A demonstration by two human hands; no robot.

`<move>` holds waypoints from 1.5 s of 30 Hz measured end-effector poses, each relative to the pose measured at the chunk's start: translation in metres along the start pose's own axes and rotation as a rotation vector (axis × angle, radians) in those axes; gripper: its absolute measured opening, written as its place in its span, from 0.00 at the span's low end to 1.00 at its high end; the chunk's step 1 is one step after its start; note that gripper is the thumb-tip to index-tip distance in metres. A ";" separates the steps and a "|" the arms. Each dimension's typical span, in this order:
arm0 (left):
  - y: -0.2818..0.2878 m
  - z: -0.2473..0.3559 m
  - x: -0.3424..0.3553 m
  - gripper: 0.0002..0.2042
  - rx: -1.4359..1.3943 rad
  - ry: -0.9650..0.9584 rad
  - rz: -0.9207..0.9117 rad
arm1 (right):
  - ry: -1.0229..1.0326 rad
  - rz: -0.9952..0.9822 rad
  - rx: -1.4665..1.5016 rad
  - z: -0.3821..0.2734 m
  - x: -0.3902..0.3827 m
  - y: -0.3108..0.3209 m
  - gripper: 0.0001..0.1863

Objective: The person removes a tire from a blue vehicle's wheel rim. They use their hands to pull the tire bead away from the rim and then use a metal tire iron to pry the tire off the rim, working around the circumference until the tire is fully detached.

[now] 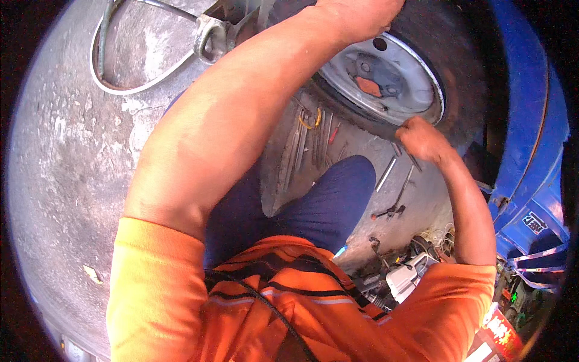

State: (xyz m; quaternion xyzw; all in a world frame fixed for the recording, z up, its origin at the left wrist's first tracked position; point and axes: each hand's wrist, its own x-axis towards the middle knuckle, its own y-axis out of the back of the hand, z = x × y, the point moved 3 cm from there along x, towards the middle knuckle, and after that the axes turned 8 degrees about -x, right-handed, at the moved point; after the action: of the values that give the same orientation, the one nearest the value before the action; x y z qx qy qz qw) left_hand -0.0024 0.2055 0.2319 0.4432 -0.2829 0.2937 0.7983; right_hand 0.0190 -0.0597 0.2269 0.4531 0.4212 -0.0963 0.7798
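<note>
A vehicle wheel (416, 84), with a dark tyre and a worn grey steel rim, fills the upper right. Its centre has a rusty orange patch. Reaching across the top of the wheel, my left hand (365, 17) is cut by the upper picture edge and its fingers are hidden. My right hand (424, 140) is closed, knuckles bent, against the wheel's near side by the rim's lip. Just below that hand lie a shiny metal rod (386, 174) and a dark long-handled tool (401, 208) on the floor.
Several wrenches and metal bars (310, 145) lie between my knees and the wheel. A hose loop (129, 90) and metal bracket (212, 39) are upper left. Blue bodywork (531, 120) stands at right. Clutter with a white plastic part (405, 280) sits beside my right elbow.
</note>
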 end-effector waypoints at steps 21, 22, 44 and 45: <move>0.010 0.007 0.006 0.34 -0.088 -0.069 -0.227 | -0.433 0.283 0.898 -0.107 -0.025 -0.195 0.27; 0.013 0.009 0.005 0.34 -0.087 -0.184 -0.092 | -0.422 0.315 0.920 -0.109 -0.024 -0.198 0.27; 0.012 0.002 -0.010 0.38 -0.132 -0.023 -0.195 | -0.344 0.172 0.434 -0.015 0.069 -0.359 0.26; 0.013 -0.003 -0.011 0.38 -0.194 0.038 -0.217 | -0.349 0.067 0.476 -0.008 0.080 -0.357 0.28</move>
State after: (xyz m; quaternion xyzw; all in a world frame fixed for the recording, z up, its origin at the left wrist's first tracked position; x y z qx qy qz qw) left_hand -0.0184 0.2113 0.2291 0.3861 -0.2454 0.1853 0.8697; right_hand -0.1254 -0.2384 -0.0583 0.6135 0.2310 -0.2432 0.7149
